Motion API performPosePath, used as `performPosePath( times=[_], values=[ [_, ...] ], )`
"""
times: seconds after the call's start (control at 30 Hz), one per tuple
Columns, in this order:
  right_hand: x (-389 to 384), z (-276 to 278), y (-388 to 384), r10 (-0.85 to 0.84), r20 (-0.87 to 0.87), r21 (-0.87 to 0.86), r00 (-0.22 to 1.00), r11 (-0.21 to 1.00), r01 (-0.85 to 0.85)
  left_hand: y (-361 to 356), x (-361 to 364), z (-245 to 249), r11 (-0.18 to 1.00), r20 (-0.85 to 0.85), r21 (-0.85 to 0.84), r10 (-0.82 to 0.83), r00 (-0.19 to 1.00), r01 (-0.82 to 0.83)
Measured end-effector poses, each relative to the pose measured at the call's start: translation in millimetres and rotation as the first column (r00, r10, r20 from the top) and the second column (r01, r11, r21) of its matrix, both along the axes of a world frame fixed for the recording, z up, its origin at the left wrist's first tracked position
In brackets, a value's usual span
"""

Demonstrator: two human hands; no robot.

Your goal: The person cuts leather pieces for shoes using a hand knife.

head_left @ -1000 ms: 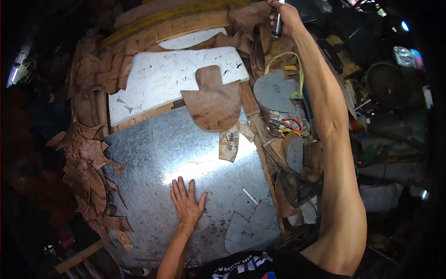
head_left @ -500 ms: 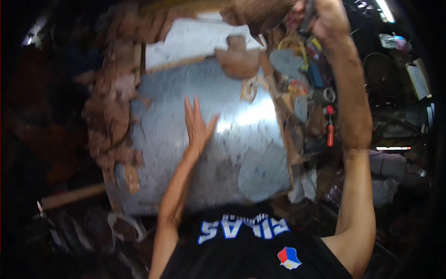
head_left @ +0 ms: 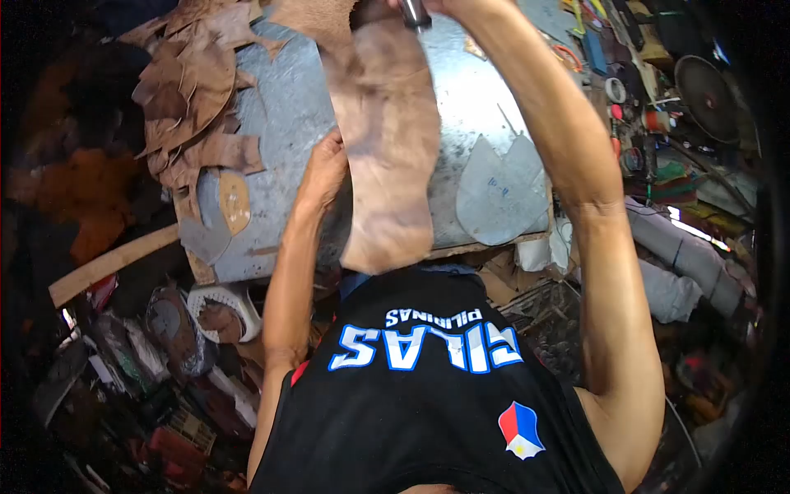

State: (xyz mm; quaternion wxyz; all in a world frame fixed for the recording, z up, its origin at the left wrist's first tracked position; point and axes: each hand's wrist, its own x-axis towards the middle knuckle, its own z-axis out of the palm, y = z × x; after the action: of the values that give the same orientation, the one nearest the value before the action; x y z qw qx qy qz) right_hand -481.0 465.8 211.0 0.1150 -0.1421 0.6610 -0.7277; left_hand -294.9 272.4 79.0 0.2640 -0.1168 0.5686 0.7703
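A long strip of brown leather (head_left: 391,148), slightly blurred, hangs over the metal-topped table (head_left: 296,107), its lower end near the front edge. My left hand (head_left: 327,165) is closed on the leather's left edge, fingertips partly hidden by it. At the top edge of the view, my right hand (head_left: 461,6) is closed round a dark cylindrical tool (head_left: 415,15) beside the leather's upper part. The frame cuts off most of its fingers. Right of the leather lies a grey pointed template (head_left: 498,193) with faint writing.
Brown leather scraps (head_left: 185,90) are heaped along the table's left side, near a tan oval pattern (head_left: 234,202). Tools and a white tape roll (head_left: 615,89) lie on the right. A wooden bar (head_left: 115,263) juts out left; a white perforated container (head_left: 222,313) stands below.
The brown leather now hangs across the table's middle. My left hand, earlier spread over the metal, has closed on its edge. My right hand is further left, and the view has shifted.
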Motion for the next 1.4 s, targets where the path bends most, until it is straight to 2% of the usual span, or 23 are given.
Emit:
performPosePath(
  times=[0.03,0.07,0.1,0.13,0.2,0.27,0.3,0.37,0.4,0.5,0.7,0.77,0.8,0.83,0.87,0.9,0.97,1.03,1.07,1.13,1.2,1.33,1.4],
  values=[
    [15.7,-12.0,3.4,0.093,0.034,-0.127,0.995,0.988,-0.088,-4.8,10.1,-9.7,0.996,0.199,0.041,0.075,0.977,-0.085],
    [46.2,0.5,3.9,0.019,0.106,0.23,0.994,0.972,-0.043,-14.8,19.1,-30.3,0.995,0.191,-0.001,0.102,0.976,-0.104],
    [68.0,10.6,0.4,-0.073,0.145,0.562,0.987,0.827,-0.022,-24.7,30.1,-55.1,0.992,0.185,-0.043,0.126,0.975,-0.121],
    [63.6,-60.2,-11.5,-0.193,0.006,0.575,0.981,0.804,0.155,-33.4,42.2,-77.4,0.976,0.181,0.061,0.197,0.964,-0.211],
    [99.0,-110.1,22.4,-0.262,0.245,0.564,0.933,0.822,0.082,-45.2,43.0,-82.3,0.981,0.255,0.028,0.18,0.95,-0.193],
    [149.9,-133.3,29.3,-0.434,0.366,0.5,0.823,0.838,0.219,-56.1,40.0,-71.3,0.983,0.353,0.087,0.123,0.927,-0.164],
    [172.5,-133.4,39.3,-0.383,0.451,0.599,0.806,0.799,0.044,-58.6,37.6,-67.8,0.982,0.357,0.082,0.13,0.925,-0.17],
    [217.4,-135.3,30.4,-0.373,0.555,0.533,0.744,0.845,0.025,-58.4,31.4,-67.5,0.998,0.364,-0.045,0.061,0.929,-0.048],
    [236.0,-142.3,27.3,-0.331,0.628,0.492,0.704,0.87,-0.03,-56.1,33.4,-71.7,1.0,0.31,0.01,0.017,0.951,-0.021],
    [277.4,-158.5,5.9,-0.283,0.707,0.336,0.648,0.941,0.044,-42.0,33.0,-78.9,0.995,0.308,-0.031,-0.082,0.948,0.096],
    [303.2,-182.3,14.3,-0.424,0.667,0.322,0.613,0.906,0.275,5.4,38.3,-75.6,0.973,0.286,-0.029,-0.211,0.935,0.228],
    [306.5,-183.1,21.1,-0.431,0.629,0.395,0.646,0.894,0.212,4.8,31.1,-65.7,0.746,0.268,-0.461,-0.4,0.877,0.481],
    [307.0,-181.9,22.7,-0.425,0.635,0.389,0.645,0.897,0.209,5.1,33.0,-56.6,0.69,0.156,-0.605,-0.388,0.909,0.398],
    [308.1,-178.8,23.8,-0.437,0.606,0.427,0.665,0.884,0.191,4.3,33.3,-55.3,0.687,0.164,-0.608,-0.381,0.91,0.398],
    [308.4,-175.2,23.6,-0.444,0.578,0.463,0.685,0.869,0.173,2.9,32.9,-55.6,0.512,-0.052,-0.834,-0.442,0.896,0.204],
    [308.5,-173.7,22.9,-0.434,0.585,0.457,0.685,0.874,0.164,1.9,30.7,-55.7,0.318,-0.231,-0.946,-0.543,0.807,-0.057],
    [309.3,-172.2,21.3,-0.443,0.56,0.47,0.7,0.866,0.172,1.9,14.4,-62.3,0.332,-0.29,-0.936,-0.546,0.786,-0.115],
    [312.5,-176.2,24.5,-0.438,0.562,0.491,0.701,0.859,0.143,5.5,-3.7,-73.7,0.368,-0.548,-0.834,-0.644,0.534,-0.412],
    [315.1,-178.3,30.3,-0.448,0.554,0.522,0.701,0.844,0.126,7.7,-7.5,-75.7,0.386,-0.558,-0.828,-0.644,0.524,-0.407],
    [327.6,-195.7,37.9,-0.433,0.476,0.495,0.765,0.851,0.175,28.7,-33.2,-82.1,0.179,-0.368,-0.908,-0.771,0.519,-0.379],
    [321.7,-175.2,54.7,-0.423,0.447,0.505,0.788,0.847,0.168,42.7,-30.6,-107.1,0.173,-0.333,-0.926,-0.795,0.507,-0.337],
    [302.2,-150.3,98.2,-0.489,0.423,0.553,0.763,0.806,0.21,58.5,4.3,-99.1,0.275,-0.36,-0.93,-0.813,0.457,-0.245],
    [285.8,-138.3,125.1,-0.618,0.281,0.611,0.734,0.705,0.36,63.7,26.5,-92.5,0.275,-0.341,-0.939,-0.823,0.455,-0.206]
  ],
)
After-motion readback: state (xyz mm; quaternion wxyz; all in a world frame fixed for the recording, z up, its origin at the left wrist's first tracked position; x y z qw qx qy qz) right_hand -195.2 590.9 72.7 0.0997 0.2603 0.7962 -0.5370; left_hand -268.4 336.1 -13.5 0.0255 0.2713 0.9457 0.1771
